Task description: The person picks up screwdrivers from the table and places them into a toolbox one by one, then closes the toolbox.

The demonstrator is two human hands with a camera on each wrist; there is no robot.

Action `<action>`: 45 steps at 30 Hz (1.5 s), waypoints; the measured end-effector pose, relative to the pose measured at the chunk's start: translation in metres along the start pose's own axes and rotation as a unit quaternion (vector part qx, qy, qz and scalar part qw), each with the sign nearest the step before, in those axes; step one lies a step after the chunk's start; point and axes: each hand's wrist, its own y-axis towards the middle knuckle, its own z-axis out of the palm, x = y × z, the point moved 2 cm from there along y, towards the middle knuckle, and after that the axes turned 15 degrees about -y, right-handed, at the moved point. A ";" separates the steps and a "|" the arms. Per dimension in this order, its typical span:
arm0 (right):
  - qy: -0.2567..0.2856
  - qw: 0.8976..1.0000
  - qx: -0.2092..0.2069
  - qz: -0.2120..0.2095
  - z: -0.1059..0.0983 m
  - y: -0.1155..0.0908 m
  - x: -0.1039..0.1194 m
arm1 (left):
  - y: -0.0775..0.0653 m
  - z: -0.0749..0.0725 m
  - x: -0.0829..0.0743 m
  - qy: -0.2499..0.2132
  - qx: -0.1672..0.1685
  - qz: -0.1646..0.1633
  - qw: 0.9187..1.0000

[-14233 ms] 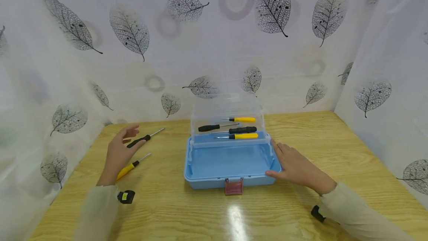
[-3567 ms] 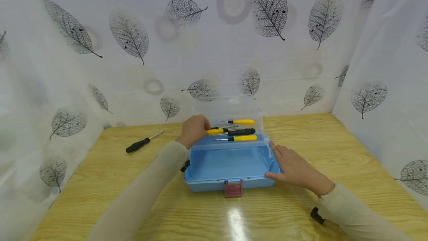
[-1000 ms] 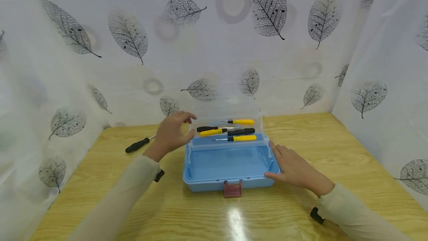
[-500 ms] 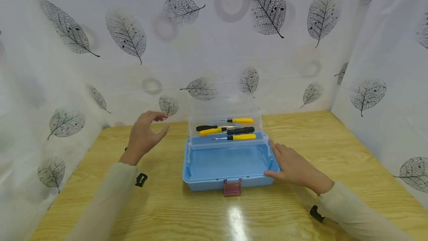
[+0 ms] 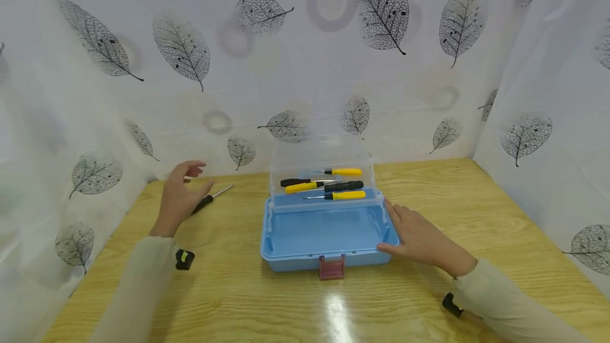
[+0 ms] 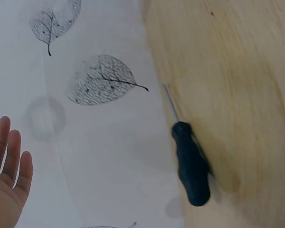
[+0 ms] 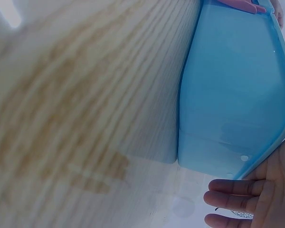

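My left hand (image 5: 178, 195) hovers over a black-handled screwdriver (image 5: 204, 203) lying on the left of the table, fingers spread and holding nothing. In the left wrist view that screwdriver (image 6: 191, 164) is apart from the fingers. A blue toolbox (image 5: 329, 232) stands mid-table with its clear lid (image 5: 324, 155) tipped back. Several yellow- and black-handled screwdrivers (image 5: 349, 195) lie in the lid. My right hand (image 5: 426, 234) rests against the toolbox's right end, thumb at the front corner. In the right wrist view its fingers reach out straight beside the blue wall (image 7: 228, 95).
A reddish latch (image 5: 332, 269) hangs at the toolbox's front. Behind and on both sides of the wooden table (image 5: 267, 311) hangs a white curtain (image 5: 305, 68) printed with leaves. Each wrist wears a small black camera (image 5: 185, 259).
A yellow screwdriver has gone from the left of the table into the lid, carried by my left hand. That hand has since let go and moved back left. My right hand stays put.
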 end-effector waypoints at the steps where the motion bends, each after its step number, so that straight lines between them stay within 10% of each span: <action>1: -0.001 1.000 0.001 0.000 0.000 0.000 0.000 | -0.001 -0.001 0.003 -0.003 0.000 -0.010 1.000; 21: -0.004 1.000 0.001 0.002 0.002 0.000 -0.001 | -0.015 -0.008 0.066 -0.025 0.031 -0.128 0.991; 45: -0.001 1.000 0.006 0.004 0.004 0.000 -0.001 | -0.016 -0.010 0.097 -0.034 0.062 -0.225 0.972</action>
